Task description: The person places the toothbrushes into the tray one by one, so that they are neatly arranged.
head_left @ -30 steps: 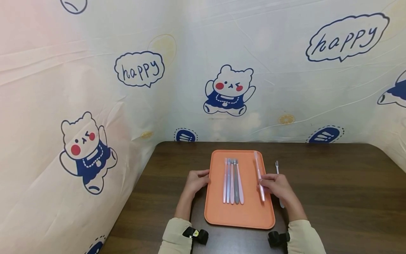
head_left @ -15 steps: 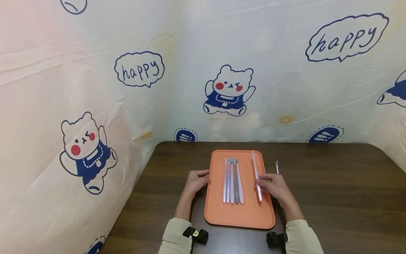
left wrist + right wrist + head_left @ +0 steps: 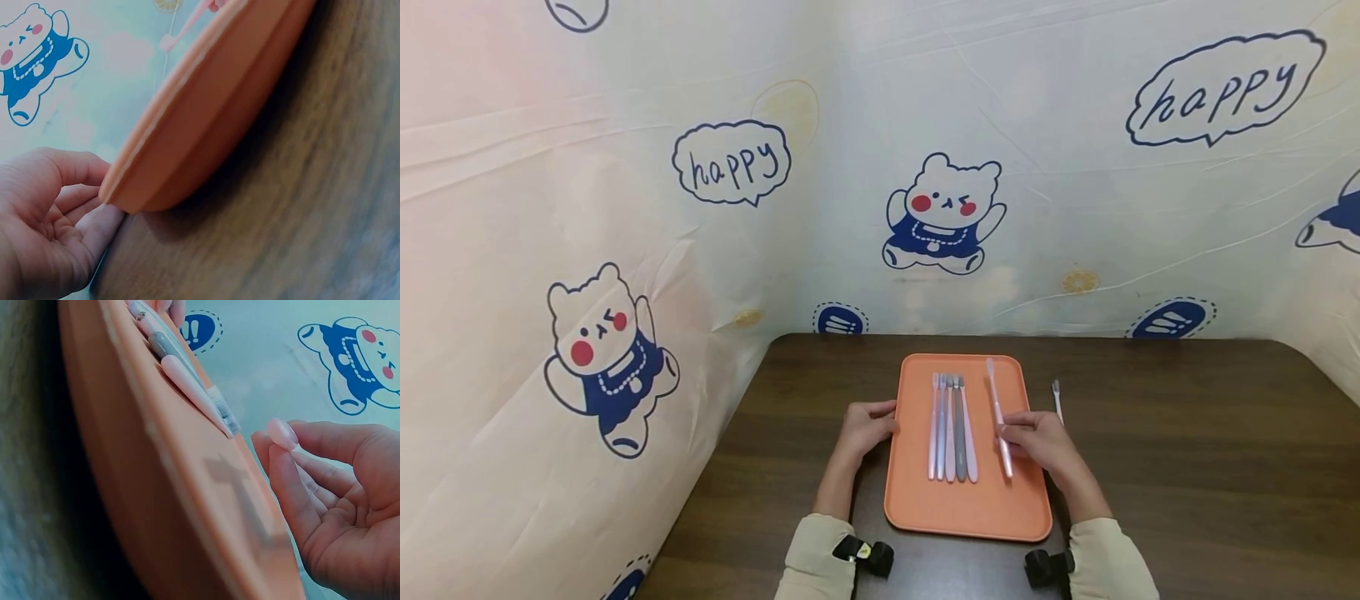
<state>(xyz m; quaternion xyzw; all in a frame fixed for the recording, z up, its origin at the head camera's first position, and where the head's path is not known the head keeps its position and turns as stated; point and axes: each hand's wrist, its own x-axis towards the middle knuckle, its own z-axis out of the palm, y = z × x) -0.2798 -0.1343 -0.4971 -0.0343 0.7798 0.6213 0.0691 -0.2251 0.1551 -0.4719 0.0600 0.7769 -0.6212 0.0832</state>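
A pale pink toothbrush [image 3: 994,392] is pinched between thumb and fingers of my right hand [image 3: 1041,440], over the right part of the orange tray [image 3: 925,512]. In the right wrist view its rounded handle end [image 3: 281,433] shows at the fingertips, and its shadow falls on the tray. Several toothbrushes [image 3: 951,433], pink, bluish, pale and one grey, lie side by side on the tray, left of the held one. My left hand [image 3: 863,429] holds the tray's left rim, with thumb and fingers at the edge in the left wrist view.
One more toothbrush [image 3: 1057,400] lies on the dark wooden table [image 3: 1195,450] right of the tray, partly hidden by my right hand. A printed cloth [image 3: 1030,108] hangs around the table's back and left side.
My right hand has moved left over the tray with the pink toothbrush, closer to the row. The left hand stays at the rim.
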